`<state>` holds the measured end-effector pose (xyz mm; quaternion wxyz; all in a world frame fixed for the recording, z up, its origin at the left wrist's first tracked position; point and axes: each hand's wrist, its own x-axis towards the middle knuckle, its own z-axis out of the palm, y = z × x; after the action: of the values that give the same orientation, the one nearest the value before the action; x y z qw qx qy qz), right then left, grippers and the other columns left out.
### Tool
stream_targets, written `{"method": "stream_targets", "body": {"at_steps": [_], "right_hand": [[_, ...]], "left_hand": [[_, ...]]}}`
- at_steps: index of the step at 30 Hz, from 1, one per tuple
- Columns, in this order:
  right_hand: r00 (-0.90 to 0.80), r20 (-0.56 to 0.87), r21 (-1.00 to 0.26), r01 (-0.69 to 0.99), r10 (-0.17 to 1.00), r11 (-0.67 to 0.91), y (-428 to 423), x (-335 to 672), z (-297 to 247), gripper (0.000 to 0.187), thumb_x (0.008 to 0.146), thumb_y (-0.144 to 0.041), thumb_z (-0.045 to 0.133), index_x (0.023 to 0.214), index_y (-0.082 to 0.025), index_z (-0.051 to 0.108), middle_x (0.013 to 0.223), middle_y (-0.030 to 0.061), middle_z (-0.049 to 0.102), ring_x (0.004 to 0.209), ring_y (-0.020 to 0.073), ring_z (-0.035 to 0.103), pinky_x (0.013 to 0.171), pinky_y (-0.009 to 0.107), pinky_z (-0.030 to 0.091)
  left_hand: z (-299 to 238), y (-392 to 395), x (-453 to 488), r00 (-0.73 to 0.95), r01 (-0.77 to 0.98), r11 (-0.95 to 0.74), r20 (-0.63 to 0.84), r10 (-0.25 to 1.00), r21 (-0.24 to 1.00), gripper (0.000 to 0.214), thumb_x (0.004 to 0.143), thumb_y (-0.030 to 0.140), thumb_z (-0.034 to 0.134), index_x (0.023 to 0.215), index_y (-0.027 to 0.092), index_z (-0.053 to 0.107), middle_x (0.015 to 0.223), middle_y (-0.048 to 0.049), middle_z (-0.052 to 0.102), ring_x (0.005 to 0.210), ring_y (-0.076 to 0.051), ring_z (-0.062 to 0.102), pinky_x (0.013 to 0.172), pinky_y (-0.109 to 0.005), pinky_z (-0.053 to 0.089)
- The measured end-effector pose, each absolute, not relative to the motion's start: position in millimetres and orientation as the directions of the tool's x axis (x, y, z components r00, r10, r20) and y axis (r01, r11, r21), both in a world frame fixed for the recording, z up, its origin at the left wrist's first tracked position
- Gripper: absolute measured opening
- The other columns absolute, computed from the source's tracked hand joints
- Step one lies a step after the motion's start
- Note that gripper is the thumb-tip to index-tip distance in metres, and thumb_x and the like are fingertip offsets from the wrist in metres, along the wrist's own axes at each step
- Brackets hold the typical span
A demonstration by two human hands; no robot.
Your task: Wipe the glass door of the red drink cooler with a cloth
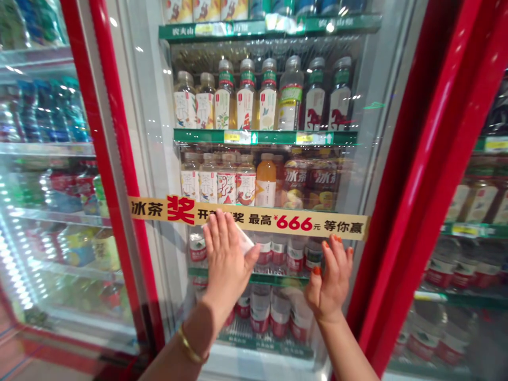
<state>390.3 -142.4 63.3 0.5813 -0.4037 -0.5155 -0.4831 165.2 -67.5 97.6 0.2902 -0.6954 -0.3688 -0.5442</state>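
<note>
While the left hand (227, 259) lies flat on the glass door (159, 159), its grip is spread and loose, the palm and fingers pressing a white cloth (246, 243) against the pane; only a corner of the cloth shows, beside the thumb. The right hand (330, 280) rests just to the right, also flat on the glass, fingers spread and pinching nothing. A gold bracelet (189, 346) circles the left wrist.

Directly above both hands, 1 yellow banner (317, 223) with red and black print crosses the door, and the left fingertips overlap its lower edge. Behind the glass, 8 bottles (268, 98) stand in a row on a green-edged shelf (278, 137). The shelf below holds 4 pale tea bottles (218, 182), 1 orange bottle (265, 182) and some dark ones further right, too blurred to count. Red-labelled water bottles (260, 309) fill the low shelves behind the hands.

2 red frames bound the pane: the left frame (115, 185) stands well apart from the left hand, while the right frame (413, 185) runs near the right hand. Bare glass lies open left of the cloth and below both wrists.
</note>
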Motion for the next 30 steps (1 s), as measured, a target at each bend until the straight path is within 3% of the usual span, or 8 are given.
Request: {"method": "stream_targets", "body": {"at_steps": [5,7,13,17,20,23,27,30], "right_hand": [[0.075,0.994,-0.042,0.939,-0.085,0.342,-149.0,393.1,65.7,0.051,0.109,-0.03,0.042,0.159,-0.024,0.054,0.164,0.0115,0.059,0.159,0.0295,0.048,0.137,0.068,0.025],[0.13,0.99,-0.099,0.916,-0.052,0.389,-158.0,383.4,68.1,0.05,0.111,-0.034,0.04,0.158,-0.024,0.055,0.165,0.0117,0.057,0.163,0.0314,0.043,0.136,0.071,0.025],[-0.072,0.976,-0.064,0.81,0.206,0.583,-177.6,327.9,44.4,0.073,0.114,-0.059,0.018,0.176,-0.02,0.021,0.178,0.0158,0.039,0.164,0.0307,0.041,0.124,0.054,0.051],[-0.035,0.934,-0.069,0.959,0.355,0.276,-170.0,342.7,18.3,0.078,0.114,-0.063,0.021,0.178,-0.021,0.007,0.183,0.0165,0.025,0.171,0.0328,0.023,0.132,0.062,0.04],[0.138,0.953,-0.139,0.99,0.272,-0.014,-157.6,375.6,38.1,0.079,0.114,-0.054,0.031,0.178,-0.019,0.0,0.186,0.0183,0.003,0.173,0.0384,0.004,0.133,0.075,0.026],[0.212,0.966,-0.193,0.972,0.146,-0.133,-139.3,376.8,87.9,0.085,0.112,-0.054,0.032,0.176,-0.012,-0.006,0.184,0.0221,-0.008,0.173,0.041,-0.006,0.132,0.08,0.02],[-0.154,0.98,0.166,0.982,0.129,-0.087,-123.7,323.4,108.6,0.094,0.107,-0.062,0.045,0.173,-0.001,0.02,0.184,0.0233,0.011,0.173,0.0371,0.005,0.14,0.062,0.013],[-0.447,0.886,0.452,0.892,0.12,-0.012,-136.1,306.4,74.3,0.08,0.106,-0.068,0.033,0.171,-0.023,0.04,0.183,-0.0032,0.025,0.171,0.0175,0.021,0.139,0.031,0.024]], "left_hand": [[87.4,-92.8,238.5,0.375,0.728,-0.614,0.927,-0.017,-0.305,0.091,0.106,0.054,0.052,0.176,0.012,0.012,0.187,-0.0077,0.006,0.175,-0.022,-0.001,0.145,-0.045,-0.001],[72.2,-98.1,248.2,0.417,0.664,-0.66,0.907,-0.063,-0.351,0.096,0.102,0.047,0.059,0.176,0.011,0.01,0.187,-0.0087,0.001,0.175,-0.025,0.0,0.145,-0.045,-0.001],[63.9,-93.8,205.1,0.433,0.368,-0.88,0.893,-0.124,-0.301,0.112,0.095,0.032,0.061,0.172,0.003,-0.014,0.184,-0.0219,-0.016,0.174,-0.034,-0.005,0.137,-0.05,0.036],[86.9,-81.8,141.7,0.351,0.487,-0.827,0.93,-0.11,-0.282,0.093,0.093,0.008,0.052,0.177,0.016,0.011,0.187,-0.0106,0.003,0.175,-0.025,0.008,0.142,-0.044,0.024],[107.0,-60.6,97.5,0.249,0.63,-0.736,0.962,-0.11,-0.248,0.087,0.097,0.011,0.056,0.176,0.029,0.022,0.186,0.0002,0.014,0.174,-0.023,0.01,0.145,-0.048,0.009],[117.3,-39.0,76.2,0.208,0.725,-0.666,0.978,-0.029,-0.174,0.085,0.102,0.02,0.059,0.176,0.027,0.019,0.185,-0.0018,0.016,0.174,-0.022,0.005,0.144,-0.045,0.002],[116.7,-28.1,78.1,0.217,0.724,-0.669,0.976,-0.015,-0.171,0.08,0.105,0.031,0.058,0.176,0.028,0.02,0.182,-0.0012,0.023,0.173,-0.019,0.011,0.144,-0.044,0.004],[114.9,-28.8,81.8,0.192,0.696,-0.703,0.981,-0.012,-0.145,0.077,0.106,0.037,0.057,0.175,0.03,0.023,0.182,0.0008,0.024,0.173,-0.018,0.013,0.144,-0.045,0.005]]}}
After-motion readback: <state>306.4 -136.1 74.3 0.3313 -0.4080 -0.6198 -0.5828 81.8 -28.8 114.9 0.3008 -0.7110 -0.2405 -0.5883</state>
